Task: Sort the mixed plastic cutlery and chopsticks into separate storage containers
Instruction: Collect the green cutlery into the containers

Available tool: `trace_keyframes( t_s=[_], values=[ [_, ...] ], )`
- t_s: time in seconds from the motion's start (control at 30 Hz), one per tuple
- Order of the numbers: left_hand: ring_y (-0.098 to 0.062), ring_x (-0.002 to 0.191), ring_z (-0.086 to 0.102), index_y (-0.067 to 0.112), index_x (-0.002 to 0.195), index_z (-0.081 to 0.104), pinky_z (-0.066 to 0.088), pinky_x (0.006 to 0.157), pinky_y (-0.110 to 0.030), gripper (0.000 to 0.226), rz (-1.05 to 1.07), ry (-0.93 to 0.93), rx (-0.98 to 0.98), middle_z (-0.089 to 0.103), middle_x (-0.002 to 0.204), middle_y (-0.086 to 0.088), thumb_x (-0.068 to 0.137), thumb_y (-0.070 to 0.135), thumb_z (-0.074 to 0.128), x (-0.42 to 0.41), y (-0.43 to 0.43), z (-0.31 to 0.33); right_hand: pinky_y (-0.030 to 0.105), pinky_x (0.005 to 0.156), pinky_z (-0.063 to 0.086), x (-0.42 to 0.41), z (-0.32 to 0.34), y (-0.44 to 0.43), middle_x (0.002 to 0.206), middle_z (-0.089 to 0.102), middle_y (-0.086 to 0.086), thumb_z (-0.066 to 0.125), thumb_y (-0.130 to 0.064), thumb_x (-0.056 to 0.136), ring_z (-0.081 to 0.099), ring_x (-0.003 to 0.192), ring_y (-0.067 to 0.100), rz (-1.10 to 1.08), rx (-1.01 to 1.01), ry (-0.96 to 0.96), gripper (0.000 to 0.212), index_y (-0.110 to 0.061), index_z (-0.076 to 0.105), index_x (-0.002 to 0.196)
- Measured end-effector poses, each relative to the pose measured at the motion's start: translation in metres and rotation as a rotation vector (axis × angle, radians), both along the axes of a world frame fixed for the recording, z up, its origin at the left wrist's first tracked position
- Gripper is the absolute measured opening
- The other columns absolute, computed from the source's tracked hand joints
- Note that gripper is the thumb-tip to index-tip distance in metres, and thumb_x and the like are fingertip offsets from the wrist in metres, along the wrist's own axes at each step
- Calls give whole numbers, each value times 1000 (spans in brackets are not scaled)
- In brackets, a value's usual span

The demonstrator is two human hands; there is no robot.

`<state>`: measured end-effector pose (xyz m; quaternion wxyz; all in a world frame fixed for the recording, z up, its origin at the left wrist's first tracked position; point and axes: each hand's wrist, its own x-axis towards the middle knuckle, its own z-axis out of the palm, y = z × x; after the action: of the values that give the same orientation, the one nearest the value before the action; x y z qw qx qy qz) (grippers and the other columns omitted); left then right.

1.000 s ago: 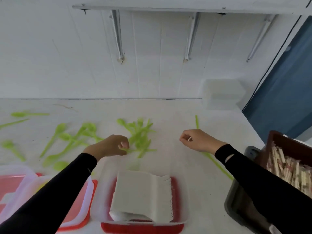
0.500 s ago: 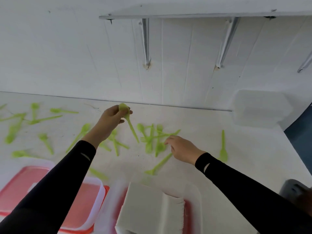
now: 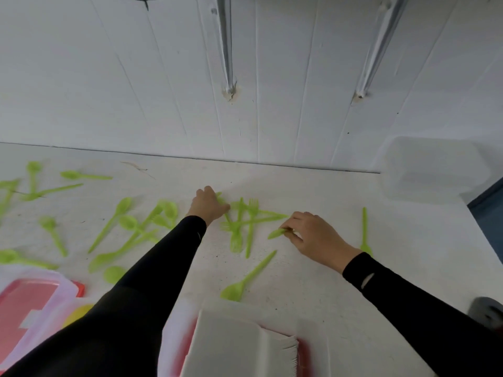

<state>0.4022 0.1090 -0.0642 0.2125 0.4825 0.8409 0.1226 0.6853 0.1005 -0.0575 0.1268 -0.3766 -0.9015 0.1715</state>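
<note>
The right hand's (image 3: 315, 238) grip is closed on a green utensil (image 3: 276, 234): thumb and fingers pinch one end, and the pointed free end sticks out to the left, low over the white desk (image 3: 321, 284). The left hand (image 3: 208, 205) lies knuckles up at the left edge of a pile of green forks (image 3: 242, 221), fingers bent down over a green piece there; whether its grip has closed on that piece cannot be told. Both arms wear black sleeves.

The forks lie crossed between the two hands. A single green spoon (image 3: 245, 281) lies nearer the person, bowl toward them. One more fork (image 3: 364, 229) lies alone to the right of the right hand. More green spoons (image 3: 122, 224) are scattered across the left of the desk.

At the near edge, a clear container with a red base (image 3: 303, 352) holds a stack of white cutlery (image 3: 231, 346). Left of it is another clear container over red (image 3: 30, 300). A translucent box (image 3: 432, 170) stands at the far right by the wall.
</note>
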Motion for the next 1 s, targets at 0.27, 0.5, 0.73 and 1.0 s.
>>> trace_keyframes(
  t_s=[0.27, 0.5, 0.73, 1.0],
  values=[
    [-40, 121, 46, -4, 132, 36, 40, 96, -41, 52, -23, 3, -1, 41, 131, -22, 90, 16, 59, 7, 11, 1, 32, 84, 50, 19, 13, -3, 100, 63, -9, 57, -21, 97, 56, 95, 11, -104, -110, 101, 20, -18, 71, 112],
    [-36, 109, 50, -10, 127, 41, 35, 87, -35, 31, -95, 22, 200, 49, 127, -29, 97, -2, 41, 7, -9, -3, 35, 87, 51, -21, 0, -44, 105, 65, 1, 44, -32, 92, 63, 97, 19, 223, -201, 69, 38, -16, 73, 112],
    [-34, 88, 54, 0, 124, 44, 34, 68, -32, 27, -25, -164, 411, 63, 106, -19, 100, 10, 36, 18, -15, 45, 24, 67, 53, -35, -32, -63, 92, 70, -5, 44, -27, 86, 66, 77, 18, 428, 88, -10, 34, -22, 76, 97],
    [-12, 72, 42, 15, 108, 52, 38, 64, -26, 34, 26, -805, 501, 51, 87, 5, 101, 47, 45, 36, -49, 64, 33, 71, 45, -29, 15, -39, 80, 60, 6, 67, -22, 92, 57, 73, 21, -56, -241, 282, 22, -4, 67, 79]
  ],
)
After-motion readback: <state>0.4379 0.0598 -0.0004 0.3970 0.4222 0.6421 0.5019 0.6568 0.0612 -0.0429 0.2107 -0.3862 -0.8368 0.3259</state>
